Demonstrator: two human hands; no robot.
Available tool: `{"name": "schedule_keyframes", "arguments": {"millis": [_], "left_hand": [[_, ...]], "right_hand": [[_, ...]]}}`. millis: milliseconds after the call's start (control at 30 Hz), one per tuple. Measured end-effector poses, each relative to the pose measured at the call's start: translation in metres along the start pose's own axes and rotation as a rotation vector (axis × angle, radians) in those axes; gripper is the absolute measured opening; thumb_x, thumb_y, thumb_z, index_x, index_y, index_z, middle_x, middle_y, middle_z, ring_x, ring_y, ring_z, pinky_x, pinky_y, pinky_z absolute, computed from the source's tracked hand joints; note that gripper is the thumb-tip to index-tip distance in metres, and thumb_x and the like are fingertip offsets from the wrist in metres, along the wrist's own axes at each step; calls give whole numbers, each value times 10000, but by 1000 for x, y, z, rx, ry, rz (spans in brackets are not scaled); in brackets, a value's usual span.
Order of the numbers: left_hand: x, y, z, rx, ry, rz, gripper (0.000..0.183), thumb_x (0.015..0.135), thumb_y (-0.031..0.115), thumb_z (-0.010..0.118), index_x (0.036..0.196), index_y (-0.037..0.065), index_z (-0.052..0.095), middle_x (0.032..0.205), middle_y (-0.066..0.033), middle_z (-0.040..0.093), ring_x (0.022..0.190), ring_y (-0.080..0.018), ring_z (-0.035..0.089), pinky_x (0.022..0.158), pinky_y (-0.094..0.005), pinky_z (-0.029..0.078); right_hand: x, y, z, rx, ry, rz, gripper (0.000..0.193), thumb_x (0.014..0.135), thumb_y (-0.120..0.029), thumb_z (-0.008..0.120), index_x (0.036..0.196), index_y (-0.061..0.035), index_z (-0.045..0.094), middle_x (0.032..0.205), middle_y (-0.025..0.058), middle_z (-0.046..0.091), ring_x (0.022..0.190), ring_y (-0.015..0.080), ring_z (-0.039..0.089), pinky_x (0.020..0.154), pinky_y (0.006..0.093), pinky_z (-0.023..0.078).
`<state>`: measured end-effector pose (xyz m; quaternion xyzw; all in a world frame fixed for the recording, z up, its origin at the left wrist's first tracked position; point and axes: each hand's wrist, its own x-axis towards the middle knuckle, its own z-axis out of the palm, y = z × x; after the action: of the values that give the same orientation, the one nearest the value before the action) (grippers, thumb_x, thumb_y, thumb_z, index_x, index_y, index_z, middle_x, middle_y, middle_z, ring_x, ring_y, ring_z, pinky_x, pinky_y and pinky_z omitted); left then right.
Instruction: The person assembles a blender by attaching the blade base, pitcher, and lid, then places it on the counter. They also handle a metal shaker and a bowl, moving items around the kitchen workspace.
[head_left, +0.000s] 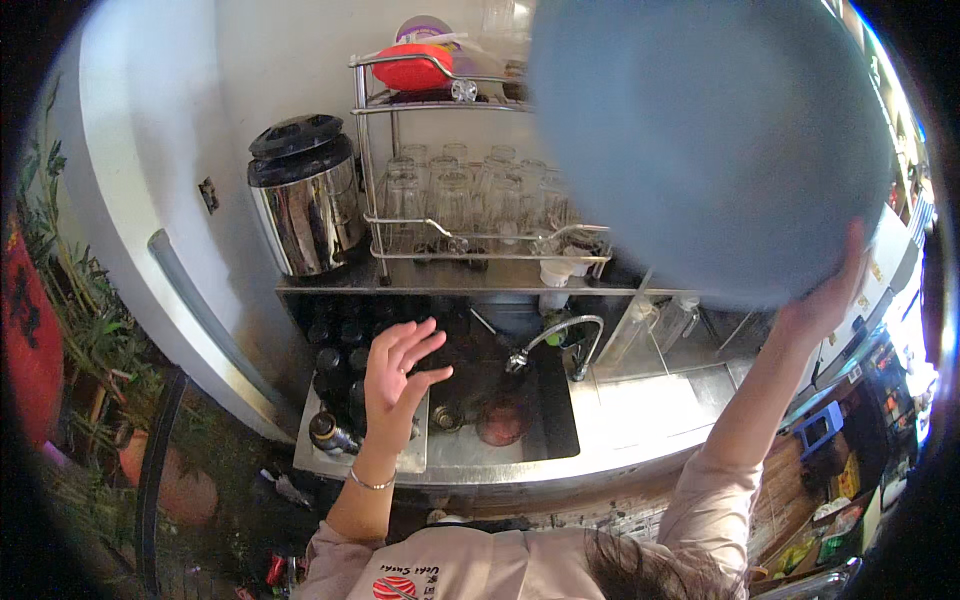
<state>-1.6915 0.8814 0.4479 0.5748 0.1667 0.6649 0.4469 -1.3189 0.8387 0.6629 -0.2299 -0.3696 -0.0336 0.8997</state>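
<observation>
A large round blue-grey basin [710, 150], smeared by motion, is raised at the upper right and hides part of the rack behind it. My right hand [825, 300] grips its lower right edge; most of the fingers are out of sight behind it. My left hand [400, 375] is raised over the left side of the sink [550, 410], fingers apart and holding nothing. Below it, a curved metal faucet [580, 325] reaches over the dark sink. A reddish round thing [502, 423] lies in the sink, too dim to name.
A steel rack [368, 180] holds rows of clear glasses [455, 195], with a red bowl [412, 67] on top. Left of it stands a steel insulated drink container [305, 200]. Dark bottles [330, 365] crowd beside the sink. A blue stool [820, 430] stands at the right.
</observation>
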Motion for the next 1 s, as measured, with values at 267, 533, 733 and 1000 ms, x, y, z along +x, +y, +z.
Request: {"name": "schedule_keyframes", "arguments": {"millis": [267,533,733,1000], "left_hand": [[-35,-50,-82,-20,141,-265,508,971,252,640,1383,76,401,1240,-157,589,1053,-244,644,827,-393,607],[-63,-49,-137,50,338,-416,426,970,199,598,1346,71,443,1159,-140,614,967,-228,645,783,-386,592],[-61,-49,-140,131,454,-384,397,982,144,555,1352,58,440,1132,-134,609,932,-199,625,787,-350,571],[-57,-76,-108,47,405,-461,438,967,177,572,1366,68,431,1149,-124,596,945,-197,614,811,-349,550]], "right_hand": [[67,58,211,-882,-478,-986,243,854,-212,692,1076,-114,676,1066,150,683,927,290,691,800,424,550],[79,198,263,-1033,-829,-1260,154,880,-200,621,1021,-165,675,948,84,655,849,284,682,735,432,551],[55,223,275,-1077,-1108,-920,290,931,-357,569,1006,-95,669,991,165,679,910,375,666,795,489,529],[42,170,253,-1262,-1257,-748,408,910,-453,577,996,-74,700,908,204,707,854,397,683,778,505,536]]}}
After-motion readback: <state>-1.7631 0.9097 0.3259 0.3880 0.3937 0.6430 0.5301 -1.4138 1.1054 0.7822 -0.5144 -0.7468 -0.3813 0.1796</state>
